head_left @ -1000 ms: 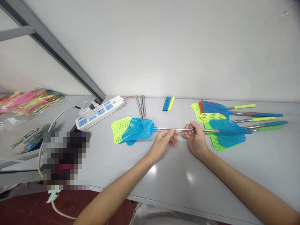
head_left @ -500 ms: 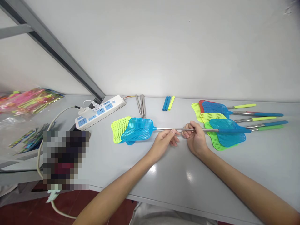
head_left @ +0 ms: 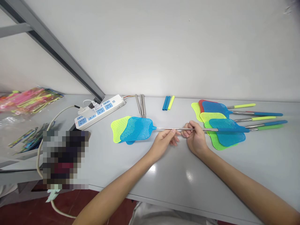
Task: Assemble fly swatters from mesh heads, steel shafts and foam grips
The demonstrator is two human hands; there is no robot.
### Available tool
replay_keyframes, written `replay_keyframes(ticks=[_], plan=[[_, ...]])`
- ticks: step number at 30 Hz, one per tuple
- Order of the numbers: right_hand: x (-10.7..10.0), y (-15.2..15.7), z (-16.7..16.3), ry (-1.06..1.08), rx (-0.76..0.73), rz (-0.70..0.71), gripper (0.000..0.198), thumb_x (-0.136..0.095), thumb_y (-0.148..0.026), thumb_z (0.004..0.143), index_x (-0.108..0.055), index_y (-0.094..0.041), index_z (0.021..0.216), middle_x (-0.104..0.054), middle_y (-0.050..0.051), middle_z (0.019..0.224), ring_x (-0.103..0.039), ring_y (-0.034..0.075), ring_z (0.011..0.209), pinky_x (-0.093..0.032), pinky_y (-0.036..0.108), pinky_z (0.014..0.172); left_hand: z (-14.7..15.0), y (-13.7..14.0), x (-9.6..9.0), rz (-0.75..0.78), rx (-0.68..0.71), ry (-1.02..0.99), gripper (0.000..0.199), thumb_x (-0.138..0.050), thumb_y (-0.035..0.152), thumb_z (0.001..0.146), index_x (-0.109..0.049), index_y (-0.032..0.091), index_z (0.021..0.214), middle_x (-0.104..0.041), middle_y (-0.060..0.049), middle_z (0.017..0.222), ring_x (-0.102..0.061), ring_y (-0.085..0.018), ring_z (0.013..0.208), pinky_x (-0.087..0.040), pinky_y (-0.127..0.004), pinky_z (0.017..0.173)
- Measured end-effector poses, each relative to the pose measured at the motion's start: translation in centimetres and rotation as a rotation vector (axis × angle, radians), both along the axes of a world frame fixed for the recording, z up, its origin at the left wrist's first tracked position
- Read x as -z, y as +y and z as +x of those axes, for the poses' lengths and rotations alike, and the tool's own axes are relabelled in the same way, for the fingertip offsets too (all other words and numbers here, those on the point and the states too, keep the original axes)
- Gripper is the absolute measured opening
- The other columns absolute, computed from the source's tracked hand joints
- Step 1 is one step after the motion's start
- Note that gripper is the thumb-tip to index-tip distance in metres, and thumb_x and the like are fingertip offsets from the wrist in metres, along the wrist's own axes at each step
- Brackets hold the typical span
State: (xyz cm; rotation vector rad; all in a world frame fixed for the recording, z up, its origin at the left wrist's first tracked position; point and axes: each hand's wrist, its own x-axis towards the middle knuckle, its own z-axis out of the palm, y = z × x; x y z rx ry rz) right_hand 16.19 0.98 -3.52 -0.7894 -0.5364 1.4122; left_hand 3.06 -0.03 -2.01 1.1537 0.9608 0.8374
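Blue fly swatter [head_left: 179, 128] stretches sideways, head [head_left: 137, 128] leftward; left fingers [head_left: 171, 133] and right fingers [head_left: 186, 134] grasp its shaft [head_left: 162, 128].

No words, brands or numbers can be read. On the plastic packets [head_left: 44, 98] at the counter's [head_left: 100, 162] left end, near its back edge, any print is too blurred to make out. Any markings on the white power strip [head_left: 100, 112], near that same edge, are too small to read.

Pale wall [head_left: 150, 47] behind a glossy grey table [head_left: 164, 187], dark red floor [head_left: 86, 200] below.
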Motion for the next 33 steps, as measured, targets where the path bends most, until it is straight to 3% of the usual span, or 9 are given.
replay_keyframes(ticks=[10,21,33], plan=[[0.13,0.09,-0.09,-0.007,-0.001,0.019,0.033,-0.045,-0.023,0.078,-0.037,-0.018,0.046,-0.033,-0.005,0.043,-0.032,0.008,0.038,-0.030,0.023,0.042,0.05,-0.14,0.03,0.022,0.001,0.023,0.033,-0.042,0.038,0.083,-0.061,0.014,0.095,-0.056,-0.002,0.067,-0.051,-0.010,0.057,-0.038,-0.023,0.058],[0.57,0.11,-0.04,-0.080,-0.009,0.008,0.034,-0.046,-0.024,0.078,-0.038,-0.018,0.046,-0.035,-0.004,0.042,-0.035,0.008,0.039,-0.033,0.023,0.044,-0.05,-0.34,0.36,0.135,0.106,0.100,0.032,-0.040,0.038,0.084,-0.060,0.014,0.087,-0.055,-0.001,0.072,-0.051,-0.010,0.062,-0.039,-0.024,0.062],[0.71,-0.01,-0.14,-0.114,-0.010,0.018,0.032,-0.050,-0.025,0.077,-0.038,-0.018,0.048,-0.035,-0.005,0.044,-0.036,0.008,0.039,-0.033,0.022,0.043,-0.14,-0.27,0.40,0.142,0.137,0.120,0.030,-0.038,0.036,0.084,-0.060,0.015,0.084,-0.056,-0.001,0.072,-0.052,-0.011,0.063,-0.040,-0.025,0.064]])
